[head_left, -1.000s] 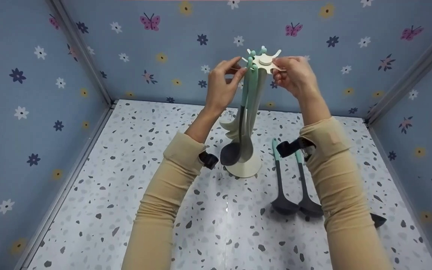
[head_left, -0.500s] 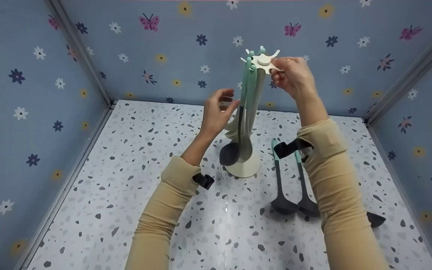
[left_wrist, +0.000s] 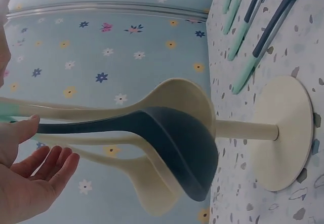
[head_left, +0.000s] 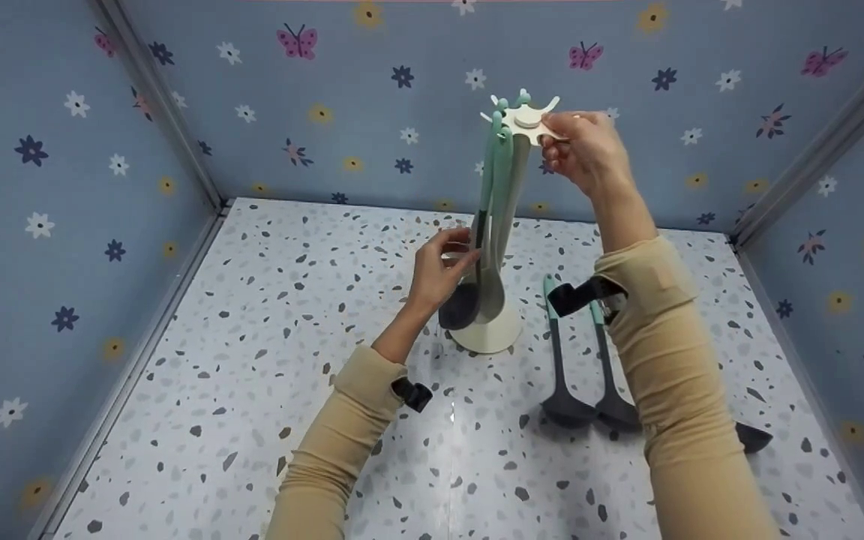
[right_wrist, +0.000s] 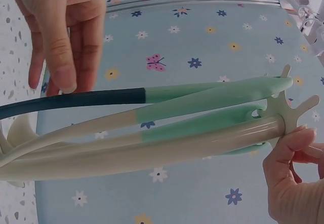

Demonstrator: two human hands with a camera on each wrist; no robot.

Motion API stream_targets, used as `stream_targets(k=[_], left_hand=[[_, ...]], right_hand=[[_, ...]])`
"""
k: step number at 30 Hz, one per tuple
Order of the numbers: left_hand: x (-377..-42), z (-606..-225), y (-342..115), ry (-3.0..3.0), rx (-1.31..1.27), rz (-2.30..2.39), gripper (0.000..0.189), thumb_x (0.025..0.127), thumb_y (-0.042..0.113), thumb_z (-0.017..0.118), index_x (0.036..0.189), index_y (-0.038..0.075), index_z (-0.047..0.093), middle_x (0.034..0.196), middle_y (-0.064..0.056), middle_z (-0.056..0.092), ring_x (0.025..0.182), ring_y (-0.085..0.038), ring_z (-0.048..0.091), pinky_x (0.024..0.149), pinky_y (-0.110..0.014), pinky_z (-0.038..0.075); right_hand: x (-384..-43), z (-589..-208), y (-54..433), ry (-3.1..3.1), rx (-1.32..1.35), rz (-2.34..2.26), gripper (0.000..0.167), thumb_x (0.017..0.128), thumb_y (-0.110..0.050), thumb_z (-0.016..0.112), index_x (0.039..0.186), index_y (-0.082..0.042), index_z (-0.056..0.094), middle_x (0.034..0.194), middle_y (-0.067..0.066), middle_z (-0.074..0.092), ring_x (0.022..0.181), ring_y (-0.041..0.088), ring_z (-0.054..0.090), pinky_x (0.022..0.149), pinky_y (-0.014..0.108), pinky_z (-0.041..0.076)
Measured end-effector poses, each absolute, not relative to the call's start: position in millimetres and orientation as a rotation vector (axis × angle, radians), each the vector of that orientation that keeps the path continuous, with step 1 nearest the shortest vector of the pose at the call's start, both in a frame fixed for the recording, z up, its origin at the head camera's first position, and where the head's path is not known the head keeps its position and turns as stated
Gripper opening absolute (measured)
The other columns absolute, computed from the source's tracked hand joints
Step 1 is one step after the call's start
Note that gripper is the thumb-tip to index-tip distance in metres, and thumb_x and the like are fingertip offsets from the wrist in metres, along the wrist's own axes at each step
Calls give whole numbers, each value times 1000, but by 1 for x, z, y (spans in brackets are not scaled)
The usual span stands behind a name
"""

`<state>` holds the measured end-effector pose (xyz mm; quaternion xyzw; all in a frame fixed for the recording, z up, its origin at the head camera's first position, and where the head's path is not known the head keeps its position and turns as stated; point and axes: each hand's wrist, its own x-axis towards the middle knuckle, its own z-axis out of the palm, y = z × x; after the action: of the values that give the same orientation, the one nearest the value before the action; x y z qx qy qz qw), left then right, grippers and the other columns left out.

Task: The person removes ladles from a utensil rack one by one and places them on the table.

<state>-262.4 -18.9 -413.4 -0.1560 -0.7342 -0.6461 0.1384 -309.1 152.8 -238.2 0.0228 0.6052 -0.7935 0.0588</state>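
Observation:
A cream utensil stand (head_left: pixel 488 339) stands upright, its hooked top (head_left: pixel 528 118) pinched between thumb and fingers of my right hand (head_left: pixel 589 146). From the hooks hang several green-handled utensils. Among them is a ladle with a dark bowl (left_wrist: pixel 177 143); a ladle with a cream bowl (left_wrist: pixel 185 95) hangs beside it. My left hand (head_left: pixel 436 279) is at the dark ladle's shaft, just above the bowl. In the right wrist view its thumb tip meets the shaft (right_wrist: pixel 96 98), and the other fingers stay loosely extended without wrapping round it.
To the right of the stand, two dark ladles (head_left: pixel 567 411) with green handles lie on the speckled white table (head_left: pixel 252 315). Another dark utensil head (head_left: pixel 753 436) shows past my right sleeve. Flower-patterned walls (head_left: pixel 372 97) enclose the table at the back and sides.
My left hand has left the hook end at the top and moved down along the hanging utensils to the dark ladle's lower shaft. My right hand keeps its hold on the stand's top.

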Motion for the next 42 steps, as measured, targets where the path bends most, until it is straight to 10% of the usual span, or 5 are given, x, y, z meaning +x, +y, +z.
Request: stream_targets(k=[42], left_hand=[[-245, -429, -5, -1855, -425, -1916, 19, 80, -6, 60, 97, -14, 61, 92, -25, 62, 80, -35, 61, 66, -38, 51]], right_hand=[[-308, -237, 152, 1893, 100, -2340, 9, 88, -5, 52, 84, 4, 53, 56, 6, 46, 42, 12, 39, 39, 21, 35]])
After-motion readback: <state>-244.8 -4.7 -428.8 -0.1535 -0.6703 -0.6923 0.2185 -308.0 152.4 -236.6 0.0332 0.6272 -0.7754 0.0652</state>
